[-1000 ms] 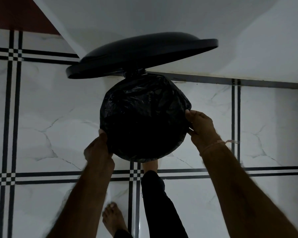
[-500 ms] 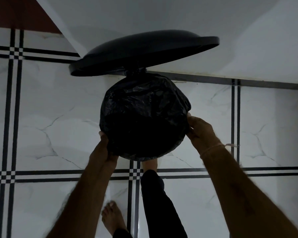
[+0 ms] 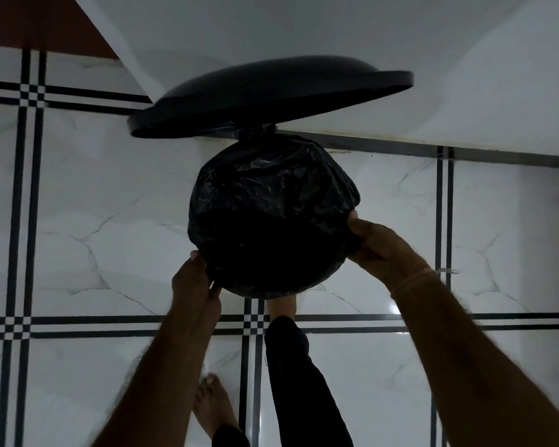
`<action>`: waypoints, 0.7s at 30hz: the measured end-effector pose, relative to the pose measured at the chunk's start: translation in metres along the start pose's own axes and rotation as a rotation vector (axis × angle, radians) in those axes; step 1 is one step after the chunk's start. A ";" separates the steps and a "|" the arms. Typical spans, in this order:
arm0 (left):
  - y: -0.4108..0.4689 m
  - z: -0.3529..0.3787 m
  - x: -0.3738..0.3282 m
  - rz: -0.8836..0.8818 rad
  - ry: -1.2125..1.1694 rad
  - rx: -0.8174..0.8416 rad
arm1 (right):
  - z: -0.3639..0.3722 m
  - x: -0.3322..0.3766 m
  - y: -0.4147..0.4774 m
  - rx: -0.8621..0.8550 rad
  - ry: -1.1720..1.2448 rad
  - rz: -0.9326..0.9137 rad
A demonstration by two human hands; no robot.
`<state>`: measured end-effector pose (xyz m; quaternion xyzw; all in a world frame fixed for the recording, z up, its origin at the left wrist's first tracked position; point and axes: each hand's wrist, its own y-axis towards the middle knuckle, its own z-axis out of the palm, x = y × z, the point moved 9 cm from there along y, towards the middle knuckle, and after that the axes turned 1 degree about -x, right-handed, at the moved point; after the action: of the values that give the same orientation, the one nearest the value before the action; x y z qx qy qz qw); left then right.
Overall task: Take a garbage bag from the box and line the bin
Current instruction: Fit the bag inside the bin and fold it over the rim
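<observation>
A round bin stands on the tiled floor with its dark lid (image 3: 271, 98) tipped up at the far side. A black garbage bag (image 3: 271, 201) is draped over the bin's whole rim, so the bin body is hidden. My left hand (image 3: 194, 285) pinches the bag's edge at the near left of the rim. At the right side of the rim my right hand (image 3: 381, 250) grips the bag's edge, with a thin band on its wrist. The box is not in view.
The floor (image 3: 94, 221) is white marble tile with black line borders. A white wall (image 3: 336, 33) rises just behind the bin. One foot presses at the bin's near base (image 3: 281, 306), with a dark trouser leg over it, and a bare foot (image 3: 213, 408) stands further back.
Both hands have slid a little down along the bag's edge, the left one tucking closer under the rim. The lid stays up.
</observation>
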<state>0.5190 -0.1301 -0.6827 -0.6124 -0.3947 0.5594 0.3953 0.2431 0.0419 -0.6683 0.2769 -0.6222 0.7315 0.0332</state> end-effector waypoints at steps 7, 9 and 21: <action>-0.004 0.045 -0.092 0.578 0.395 -0.130 | 0.039 0.077 -0.015 -0.453 -0.695 -0.786; 0.007 0.062 -0.110 0.637 0.465 -0.060 | 0.062 0.084 0.002 -0.387 -0.749 -0.726; 0.049 0.096 -0.132 0.458 0.558 0.268 | 0.081 0.105 0.063 -0.220 -0.799 -0.479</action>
<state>0.4173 -0.2662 -0.6848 -0.7564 -0.0483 0.4915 0.4289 0.1596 -0.0779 -0.6715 0.6668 -0.5788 0.4694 -0.0119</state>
